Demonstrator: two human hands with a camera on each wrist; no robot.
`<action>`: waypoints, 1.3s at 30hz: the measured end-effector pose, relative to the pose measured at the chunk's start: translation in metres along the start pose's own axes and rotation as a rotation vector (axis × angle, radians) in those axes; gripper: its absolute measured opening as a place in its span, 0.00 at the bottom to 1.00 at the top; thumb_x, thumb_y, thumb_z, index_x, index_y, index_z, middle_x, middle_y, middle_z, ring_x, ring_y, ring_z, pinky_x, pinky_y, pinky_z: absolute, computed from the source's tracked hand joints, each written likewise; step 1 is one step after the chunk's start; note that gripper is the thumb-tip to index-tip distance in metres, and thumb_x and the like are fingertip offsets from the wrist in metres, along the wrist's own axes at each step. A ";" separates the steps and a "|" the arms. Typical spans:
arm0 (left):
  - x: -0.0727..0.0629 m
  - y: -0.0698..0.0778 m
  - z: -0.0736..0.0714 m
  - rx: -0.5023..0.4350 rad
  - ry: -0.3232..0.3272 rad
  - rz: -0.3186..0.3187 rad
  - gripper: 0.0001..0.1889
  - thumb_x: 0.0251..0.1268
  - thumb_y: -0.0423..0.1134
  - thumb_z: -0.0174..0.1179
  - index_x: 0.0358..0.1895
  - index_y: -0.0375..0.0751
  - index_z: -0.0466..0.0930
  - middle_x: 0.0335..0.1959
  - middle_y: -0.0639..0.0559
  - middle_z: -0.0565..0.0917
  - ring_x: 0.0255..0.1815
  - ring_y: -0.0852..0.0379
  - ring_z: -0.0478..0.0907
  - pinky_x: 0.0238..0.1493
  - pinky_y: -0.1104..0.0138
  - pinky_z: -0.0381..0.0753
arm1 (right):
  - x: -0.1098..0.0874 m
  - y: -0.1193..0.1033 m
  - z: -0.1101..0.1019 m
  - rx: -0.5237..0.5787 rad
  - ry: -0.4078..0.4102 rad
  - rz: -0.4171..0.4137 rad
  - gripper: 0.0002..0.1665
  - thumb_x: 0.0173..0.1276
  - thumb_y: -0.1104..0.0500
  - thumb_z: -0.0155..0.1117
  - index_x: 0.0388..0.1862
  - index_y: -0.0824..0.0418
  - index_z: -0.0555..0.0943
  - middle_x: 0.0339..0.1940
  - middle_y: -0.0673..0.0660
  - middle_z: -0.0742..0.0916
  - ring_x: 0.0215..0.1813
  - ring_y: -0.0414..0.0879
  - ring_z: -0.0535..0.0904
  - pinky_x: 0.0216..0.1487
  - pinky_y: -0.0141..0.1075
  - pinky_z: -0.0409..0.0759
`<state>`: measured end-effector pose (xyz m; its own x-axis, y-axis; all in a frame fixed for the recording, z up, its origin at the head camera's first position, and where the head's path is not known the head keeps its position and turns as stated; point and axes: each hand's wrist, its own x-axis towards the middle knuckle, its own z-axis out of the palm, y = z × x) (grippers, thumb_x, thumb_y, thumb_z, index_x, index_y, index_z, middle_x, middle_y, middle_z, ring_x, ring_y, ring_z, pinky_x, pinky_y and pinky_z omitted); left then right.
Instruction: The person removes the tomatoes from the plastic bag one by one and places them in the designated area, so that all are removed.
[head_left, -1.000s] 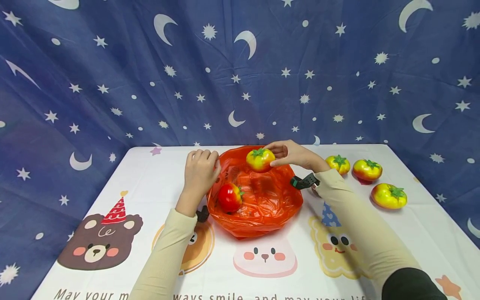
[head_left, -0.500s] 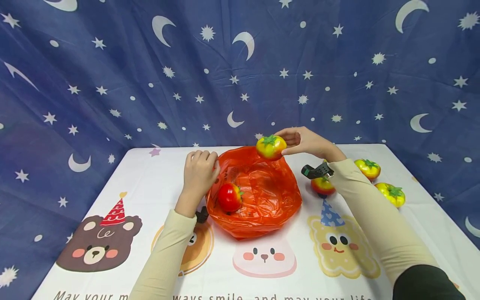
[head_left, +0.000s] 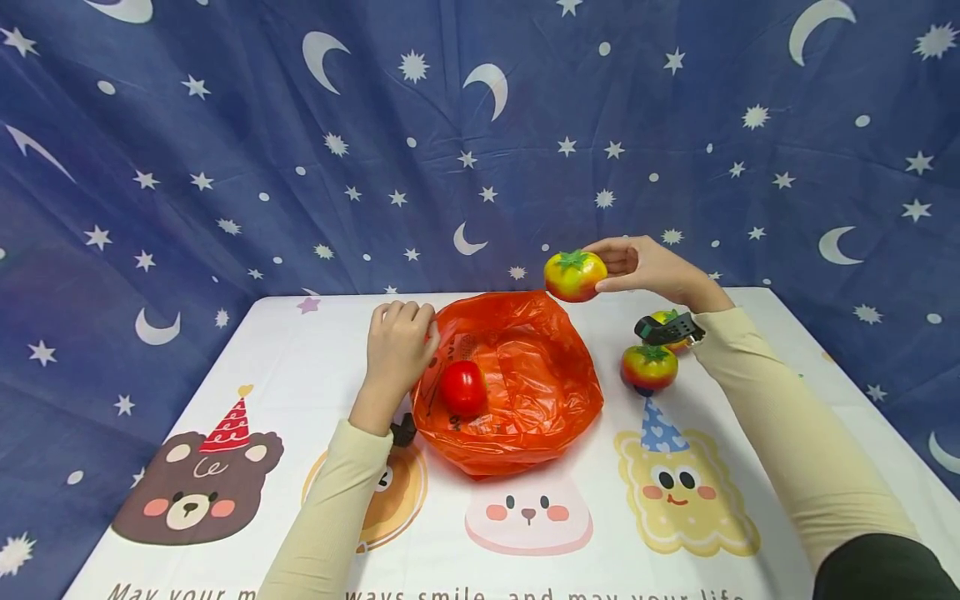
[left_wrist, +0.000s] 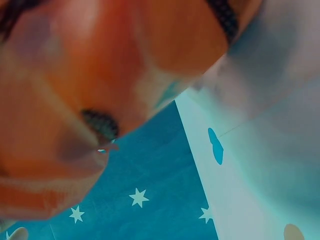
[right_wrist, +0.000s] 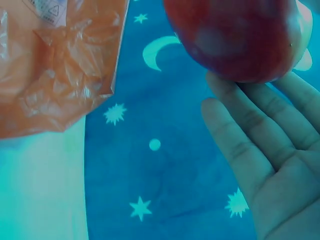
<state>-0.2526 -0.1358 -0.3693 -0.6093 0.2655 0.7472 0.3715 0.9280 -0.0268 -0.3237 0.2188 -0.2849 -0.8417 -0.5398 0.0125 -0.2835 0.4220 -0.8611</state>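
A red plastic bag (head_left: 525, 454) stands on the table with its mouth spread wide. My left hand (head_left: 400, 346) grips its left rim with curled fingers. Inside, at the left, lies a red tomato (head_left: 462, 388). My right hand (head_left: 652, 268) pinches a yellow-red tomato (head_left: 575, 276) with green leaves, raised just beyond the bag's back right rim. In the right wrist view that tomato's red underside (right_wrist: 235, 40) shows above the fingers, apart from the bag (right_wrist: 60, 75). The left wrist view is mostly filled by the blurred bag (left_wrist: 75, 100); the left fingers cannot be made out there.
Right of the bag stands a yellow-red tomato (head_left: 649, 367), with another tomato (head_left: 670, 327) partly hidden behind the black wrist strap (head_left: 667, 329). The right sleeve (head_left: 795, 433) covers part of the table's right side. A blue starry curtain (head_left: 480, 150) hangs behind the table.
My right hand has lifted the yellow-red tomato up and rightward, from above the bag's opening to beyond its rim. The red tomato inside has turned, hiding its leaves. My left hand stays put.
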 end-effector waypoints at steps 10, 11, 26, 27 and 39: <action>0.000 0.001 0.001 -0.007 0.032 0.013 0.03 0.57 0.33 0.58 0.30 0.38 0.79 0.25 0.44 0.82 0.31 0.46 0.77 0.46 0.54 0.75 | -0.006 0.008 -0.017 -0.088 0.083 0.043 0.31 0.61 0.58 0.66 0.63 0.61 0.70 0.47 0.40 0.84 0.48 0.34 0.81 0.48 0.27 0.80; 0.000 0.001 0.001 -0.008 0.033 0.015 0.03 0.57 0.33 0.58 0.30 0.38 0.79 0.25 0.44 0.82 0.31 0.46 0.77 0.46 0.54 0.75 | -0.006 0.009 -0.018 -0.094 0.094 0.053 0.31 0.61 0.58 0.66 0.64 0.61 0.70 0.47 0.40 0.84 0.48 0.33 0.81 0.48 0.27 0.80; 0.000 0.001 0.002 -0.005 0.030 0.015 0.03 0.56 0.33 0.58 0.30 0.38 0.80 0.25 0.44 0.82 0.31 0.46 0.77 0.46 0.54 0.76 | -0.023 0.018 -0.044 -0.156 0.192 0.125 0.34 0.62 0.54 0.65 0.65 0.61 0.67 0.44 0.34 0.82 0.46 0.28 0.79 0.47 0.21 0.77; 0.000 0.001 0.002 -0.006 0.030 0.015 0.03 0.56 0.33 0.58 0.30 0.38 0.80 0.25 0.44 0.82 0.31 0.46 0.77 0.46 0.54 0.76 | -0.024 0.019 -0.045 -0.162 0.197 0.123 0.34 0.62 0.54 0.65 0.65 0.62 0.67 0.43 0.33 0.82 0.46 0.28 0.79 0.46 0.21 0.77; 0.000 0.002 0.001 -0.004 0.015 0.010 0.03 0.57 0.33 0.59 0.31 0.37 0.80 0.25 0.44 0.82 0.32 0.46 0.77 0.46 0.54 0.75 | -0.051 0.034 -0.062 -0.213 0.224 0.177 0.37 0.64 0.53 0.62 0.69 0.63 0.63 0.44 0.31 0.78 0.45 0.22 0.75 0.45 0.16 0.74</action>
<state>-0.2523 -0.1338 -0.3705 -0.5950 0.2704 0.7569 0.3800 0.9245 -0.0315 -0.3190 0.3054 -0.2836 -0.9594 -0.2821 0.0041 -0.1941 0.6494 -0.7352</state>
